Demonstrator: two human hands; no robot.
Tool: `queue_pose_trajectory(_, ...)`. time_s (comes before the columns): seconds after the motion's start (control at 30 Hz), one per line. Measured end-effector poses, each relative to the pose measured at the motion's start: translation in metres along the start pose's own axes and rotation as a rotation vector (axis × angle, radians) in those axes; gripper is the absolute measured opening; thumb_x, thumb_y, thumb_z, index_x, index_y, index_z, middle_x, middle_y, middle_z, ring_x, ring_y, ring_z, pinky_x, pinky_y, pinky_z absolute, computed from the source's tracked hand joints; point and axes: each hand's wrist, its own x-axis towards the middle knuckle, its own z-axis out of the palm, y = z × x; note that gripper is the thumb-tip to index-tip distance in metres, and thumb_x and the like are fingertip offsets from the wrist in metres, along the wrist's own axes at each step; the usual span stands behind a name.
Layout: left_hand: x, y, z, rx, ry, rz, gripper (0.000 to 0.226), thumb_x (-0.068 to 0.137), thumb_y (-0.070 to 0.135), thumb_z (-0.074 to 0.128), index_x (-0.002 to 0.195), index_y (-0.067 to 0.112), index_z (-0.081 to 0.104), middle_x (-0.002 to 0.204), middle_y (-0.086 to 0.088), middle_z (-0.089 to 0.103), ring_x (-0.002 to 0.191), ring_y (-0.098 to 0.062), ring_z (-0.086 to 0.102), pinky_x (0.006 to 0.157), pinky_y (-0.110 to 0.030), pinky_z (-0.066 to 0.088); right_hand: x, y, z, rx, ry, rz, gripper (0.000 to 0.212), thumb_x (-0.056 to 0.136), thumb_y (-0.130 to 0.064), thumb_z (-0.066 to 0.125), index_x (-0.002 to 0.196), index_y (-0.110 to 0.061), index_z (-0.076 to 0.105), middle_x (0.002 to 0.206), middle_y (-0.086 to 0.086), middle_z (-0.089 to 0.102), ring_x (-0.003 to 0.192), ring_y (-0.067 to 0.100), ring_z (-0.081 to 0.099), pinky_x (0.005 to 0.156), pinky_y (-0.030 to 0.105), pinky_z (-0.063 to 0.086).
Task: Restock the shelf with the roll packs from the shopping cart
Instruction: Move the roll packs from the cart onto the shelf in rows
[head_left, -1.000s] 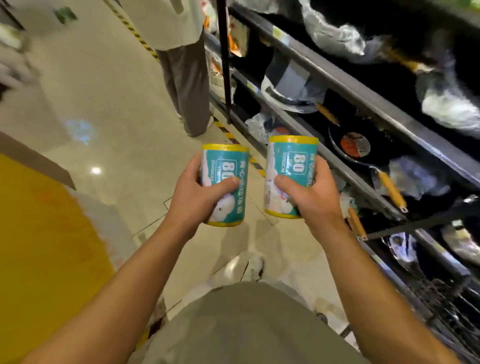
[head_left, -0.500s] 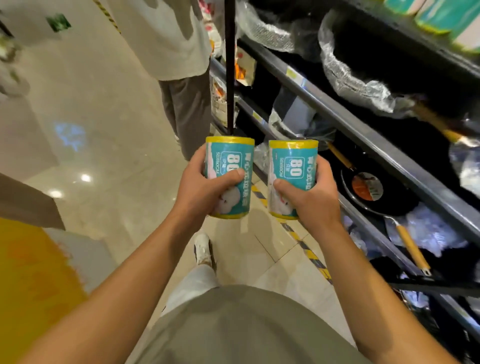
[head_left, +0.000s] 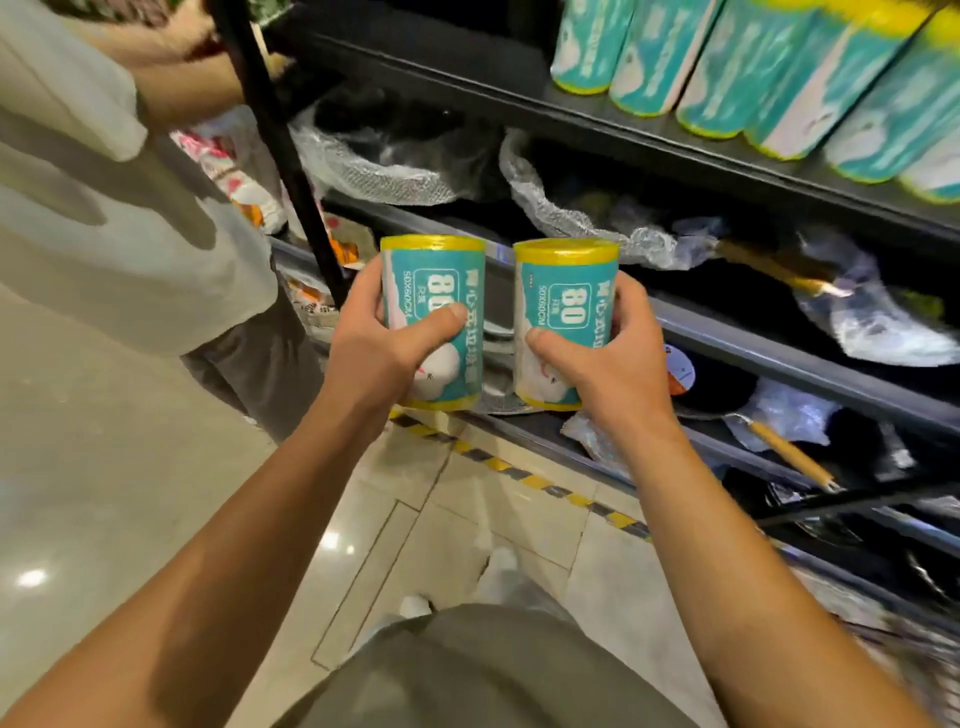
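The aisle had a pale glossy tiled floor (head_left: 104, 493), with a yellow-and-black striped strip (head_left: 519, 473) running along the foot of a dark metal shelf unit (head_left: 779, 358) on the right. At far left a second person (head_left: 119, 208) in a light shirt stood against the shelf's black upright post (head_left: 275, 145).

The left hand (head_left: 374, 353) gripped the left roll pack (head_left: 434, 322), fingers wrapped behind it and the thumb pressed across its teal label. The pack stood upright, long axis vertical, yellow rim on top, its "80" print turned sideways. Just beside it, with a narrow gap between them, the right roll pack (head_left: 566, 322) was held the same way, upright and level with the first, by the right hand (head_left: 613, 364), which curled round it with the thumb on the front. Both packs hung in the air in front of the middle shelf edge, above the floor strip.

Behind them the middle tiers held dark pans in crumpled plastic wrap (head_left: 571, 208), their wooden handles (head_left: 789, 452) pointing toward the aisle. On the top tier at upper right, a row of stocked roll packs (head_left: 727, 67) stood side by side, touching. The shelf board to the left of that row lay bare.
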Motion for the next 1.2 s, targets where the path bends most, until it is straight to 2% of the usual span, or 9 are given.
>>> queue_pose_trajectory(0.13, 0.051, 0.01, 0.003, 0.029, -0.05, 0.035, 0.046, 0.085, 0.01, 0.076, 0.125, 0.015, 0.054, 0.108, -0.006, 0.072, 0.096, -0.02, 0.072, 0.08, -0.038, 0.061, 0.037, -0.012, 0.008, 0.015, 0.09, -0.003, 0.063, 0.071, -0.016, 0.085, 0.126, -0.023, 0.054, 0.105, -0.009, 0.07, 0.09, 0.004, 0.07, 0.074, 0.028, 0.06)
queue_pose_trajectory(0.33, 0.136, 0.023, 0.015, 0.097, -0.114, 0.073, 0.054, 0.077, 0.018, 0.082, 0.123, 0.018, 0.054, 0.106, 0.0, 0.073, 0.094, -0.018, 0.073, 0.079, -0.04, 0.062, 0.103, -0.027, 0.018, 0.075, 0.201, -0.06, 0.066, 0.074, -0.011, 0.084, 0.128, -0.027, 0.049, 0.102, -0.019, 0.065, 0.086, -0.008, 0.066, 0.067, 0.013, 0.053)
queue_pose_trajectory(0.4, 0.161, 0.031, 0.018, 0.108, -0.115, 0.082, 0.059, 0.078, 0.017, 0.082, 0.128, 0.017, 0.052, 0.108, -0.001, 0.072, 0.095, -0.018, 0.073, 0.079, -0.04, 0.061, 0.123, -0.033, 0.022, 0.087, 0.22, -0.075, 0.066, 0.074, -0.011, 0.084, 0.129, -0.028, 0.049, 0.103, -0.018, 0.065, 0.088, -0.007, 0.066, 0.071, 0.015, 0.055)
queue_pose_trajectory(0.53, 0.203, 0.049, 0.024, 0.116, -0.123, 0.125, 0.045, 0.081, 0.014, 0.08, 0.12, 0.016, 0.057, 0.105, 0.002, 0.074, 0.093, -0.014, 0.073, 0.078, -0.038, 0.062, 0.156, -0.048, 0.027, 0.082, 0.246, -0.127, 0.062, 0.075, -0.01, 0.084, 0.125, -0.028, 0.052, 0.104, -0.017, 0.067, 0.091, -0.002, 0.068, 0.075, 0.023, 0.058)
queue_pose_trajectory(0.63, 0.233, 0.064, 0.028, 0.112, -0.125, 0.164, 0.047, 0.079, 0.014, 0.081, 0.118, 0.014, 0.056, 0.104, 0.002, 0.073, 0.092, -0.012, 0.073, 0.073, -0.032, 0.06, 0.176, -0.059, 0.031, 0.086, 0.272, -0.15, 0.064, 0.075, -0.012, 0.084, 0.129, -0.022, 0.052, 0.109, -0.012, 0.069, 0.094, 0.002, 0.069, 0.077, 0.025, 0.059)
queue_pose_trajectory(0.77, 0.278, 0.078, 0.031, 0.128, -0.13, 0.219, 0.073, 0.061, 0.032, 0.088, 0.122, 0.018, 0.05, 0.11, 0.001, 0.07, 0.098, -0.014, 0.072, 0.083, -0.044, 0.06, 0.196, -0.067, 0.042, 0.077, 0.318, -0.175, 0.067, 0.074, -0.012, 0.085, 0.131, -0.018, 0.052, 0.114, -0.006, 0.069, 0.099, 0.004, 0.069, 0.08, 0.027, 0.059)
queue_pose_trajectory(0.9, 0.323, 0.085, 0.04, 0.122, -0.181, 0.305, 0.083, 0.056, 0.034, 0.089, 0.125, 0.016, 0.047, 0.114, 0.0, 0.068, 0.102, -0.012, 0.07, 0.087, -0.044, 0.059, 0.211, -0.069, 0.058, 0.075, 0.39, -0.18, 0.068, 0.073, -0.012, 0.086, 0.13, -0.018, 0.05, 0.115, -0.005, 0.068, 0.1, 0.005, 0.069, 0.082, 0.029, 0.059)
queue_pose_trajectory(1.1, 0.392, 0.084, 0.052, 0.136, -0.323, 0.389, 0.086, 0.063, 0.021, 0.089, 0.133, 0.013, 0.041, 0.124, -0.002, 0.061, 0.11, -0.011, 0.065, 0.095, -0.042, 0.056, 0.234, -0.072, 0.088, 0.067, 0.521, -0.182, 0.071, 0.073, -0.011, 0.086, 0.133, -0.018, 0.05, 0.117, -0.005, 0.067, 0.101, 0.005, 0.068, 0.082, 0.027, 0.059)
queue_pose_trajectory(1.2, 0.424, 0.079, 0.063, 0.151, -0.392, 0.391, 0.075, 0.069, 0.015, 0.089, 0.126, 0.011, 0.041, 0.119, -0.001, 0.06, 0.11, -0.011, 0.064, 0.095, -0.041, 0.055, 0.244, -0.074, 0.101, 0.052, 0.57, -0.188, 0.069, 0.071, -0.012, 0.087, 0.129, -0.017, 0.05, 0.113, -0.005, 0.067, 0.098, 0.004, 0.069, 0.079, 0.024, 0.058)
